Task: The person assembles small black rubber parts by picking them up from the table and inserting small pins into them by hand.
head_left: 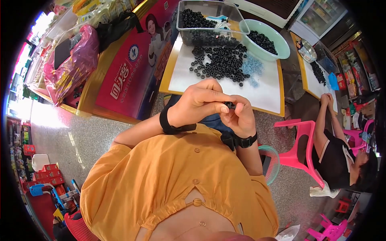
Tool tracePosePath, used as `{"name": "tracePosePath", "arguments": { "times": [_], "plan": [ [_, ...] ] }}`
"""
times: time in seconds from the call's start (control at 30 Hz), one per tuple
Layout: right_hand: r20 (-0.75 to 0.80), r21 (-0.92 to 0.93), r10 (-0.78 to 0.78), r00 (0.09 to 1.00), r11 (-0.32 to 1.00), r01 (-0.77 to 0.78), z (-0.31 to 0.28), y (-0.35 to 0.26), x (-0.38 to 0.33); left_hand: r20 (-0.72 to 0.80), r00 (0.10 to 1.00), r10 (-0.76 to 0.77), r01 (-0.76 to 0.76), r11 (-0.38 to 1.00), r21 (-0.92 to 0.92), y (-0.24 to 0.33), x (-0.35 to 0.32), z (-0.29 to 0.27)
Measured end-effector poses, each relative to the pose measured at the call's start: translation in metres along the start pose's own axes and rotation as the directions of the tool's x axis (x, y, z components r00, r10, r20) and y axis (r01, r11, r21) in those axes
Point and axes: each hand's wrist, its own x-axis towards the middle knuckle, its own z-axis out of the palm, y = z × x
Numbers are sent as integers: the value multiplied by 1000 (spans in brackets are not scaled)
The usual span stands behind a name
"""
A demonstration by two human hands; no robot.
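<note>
My left hand (198, 101) and my right hand (241, 117) meet in front of my chest, close to the table's near edge. Their fingertips pinch a small black round part (230, 105), mostly covered by the fingers. Beyond them, a loose heap of small black rings (220, 62) lies on the white tabletop (181, 78). Tiny light-blue pieces (253, 67) are scattered at the heap's right side.
Behind the heap stand a clear plastic bin (245, 35) and a pale green basin (284, 50), both holding black rings. A pink stool (307, 140) and a green mesh basket (273, 166) stand to the right. Another person (341, 160) sits at a second table.
</note>
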Motion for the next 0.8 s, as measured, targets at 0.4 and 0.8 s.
{"name": "tracePosePath", "arguments": {
  "times": [0.4,0.8],
  "plan": [
    [-141,-140,-106,984,986,86,16,24,-23,61,997,-38,37,999,17,8,-21,16],
    [-200,-215,-103,974,975,59,5,32,-11,-122,991,53,-14,953,301,-14,-34,10]
  ]
}}
